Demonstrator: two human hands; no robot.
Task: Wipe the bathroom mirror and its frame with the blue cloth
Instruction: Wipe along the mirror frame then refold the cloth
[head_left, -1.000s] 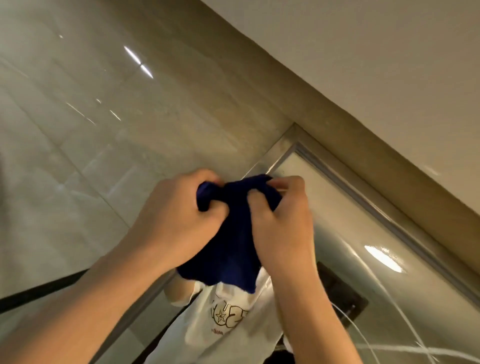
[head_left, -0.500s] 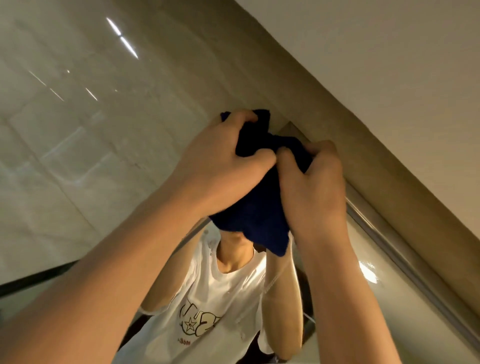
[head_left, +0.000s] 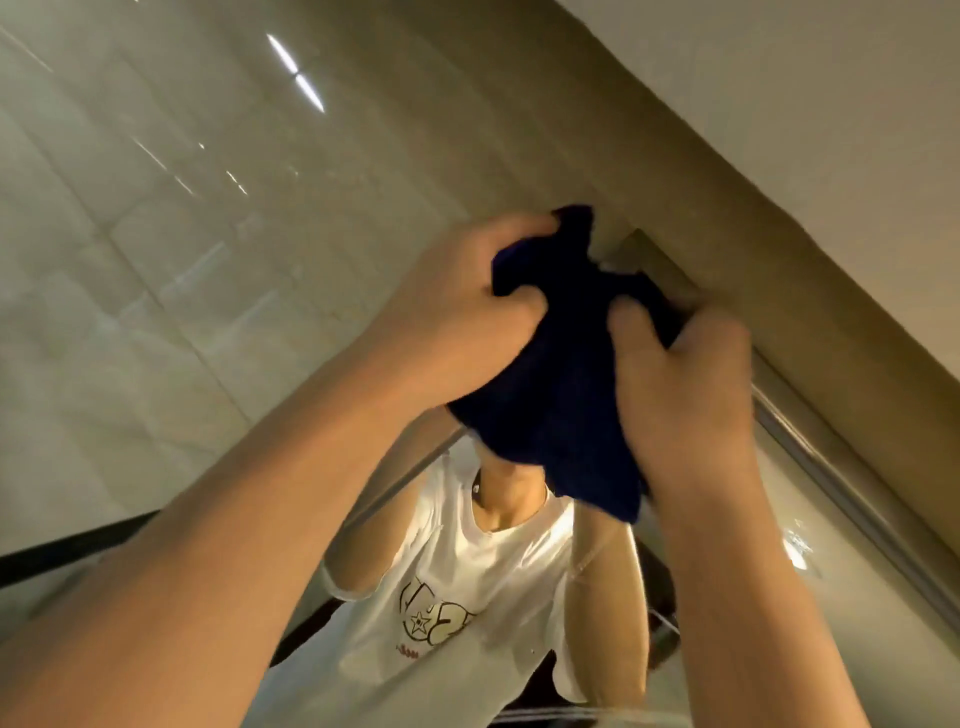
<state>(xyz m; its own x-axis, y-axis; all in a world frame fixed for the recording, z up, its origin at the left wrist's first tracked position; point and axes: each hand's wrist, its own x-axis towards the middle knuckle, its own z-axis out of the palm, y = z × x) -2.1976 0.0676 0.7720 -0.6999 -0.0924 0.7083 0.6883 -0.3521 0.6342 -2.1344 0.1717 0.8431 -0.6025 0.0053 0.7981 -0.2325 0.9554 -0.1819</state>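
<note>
From the head view, both hands are gripping the blue cloth (head_left: 556, 405), bunched up at the top corner of the mirror's frame (head_left: 810, 447); the left hand (head_left: 462, 317) is curling its fingers and thumb round the cloth's upper left part, beside the glossy tiled wall (head_left: 182, 234); the right hand (head_left: 680, 389) is pinching the cloth's right side against the frame's upper rail; the mirror (head_left: 727, 597) below is reflecting a person in a white printed shirt (head_left: 441, 597), arms raised.
</note>
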